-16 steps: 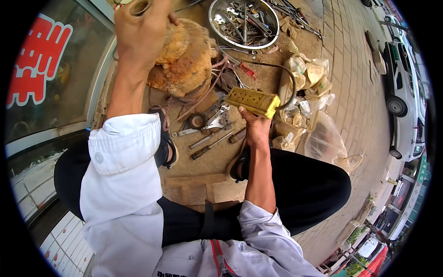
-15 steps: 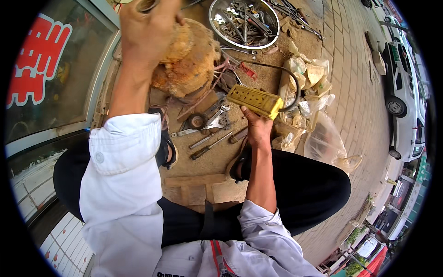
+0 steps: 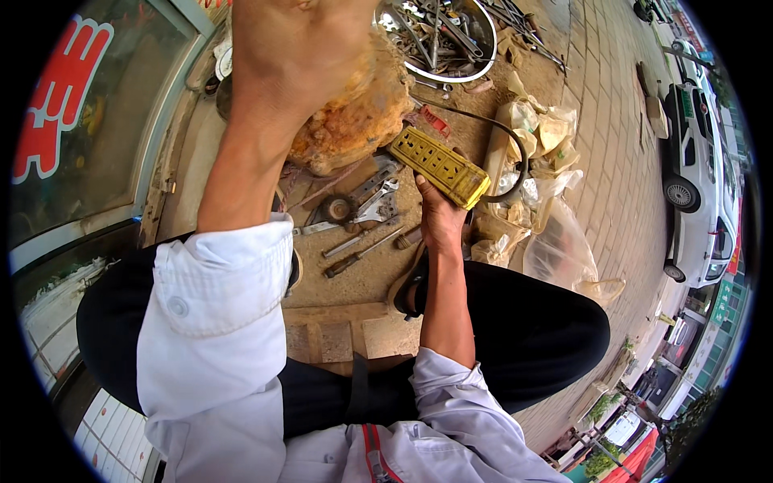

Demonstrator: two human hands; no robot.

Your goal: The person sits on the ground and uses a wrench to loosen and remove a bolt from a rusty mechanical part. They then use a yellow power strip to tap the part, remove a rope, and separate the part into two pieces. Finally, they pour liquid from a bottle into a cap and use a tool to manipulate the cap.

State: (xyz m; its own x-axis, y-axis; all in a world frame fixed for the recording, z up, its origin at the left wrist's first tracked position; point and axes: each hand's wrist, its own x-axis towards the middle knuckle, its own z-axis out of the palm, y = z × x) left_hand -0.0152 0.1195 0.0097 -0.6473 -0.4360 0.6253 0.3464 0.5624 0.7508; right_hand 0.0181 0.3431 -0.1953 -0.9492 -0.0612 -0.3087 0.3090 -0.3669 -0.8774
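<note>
My left hand (image 3: 294,56) is high over a rusty, orange-brown crusted metal piece (image 3: 346,133); it is blurred, its fingers are cut off by the top edge, and what they hold is hidden. My right hand (image 3: 440,217) grips a yellow power strip (image 3: 435,163) from below, with its thumb along the near side; a dark cable loops from the strip's right end. On the dusty ground between my legs lie an adjustable wrench (image 3: 377,208), a dark round part (image 3: 341,208) and a screwdriver (image 3: 342,266).
A steel bowl of tools (image 3: 479,74) stands beyond the rusty piece. Plastic bags and bundles (image 3: 555,129) are at the right, on brick paving (image 3: 612,177). A glass door (image 3: 105,177) with red lettering is on the left, and a parked white car (image 3: 692,145) at far right.
My left hand has moved to the right and up, partly out of the frame; the hollow piece seen in it earlier is no longer visible. My view has shifted slightly.
</note>
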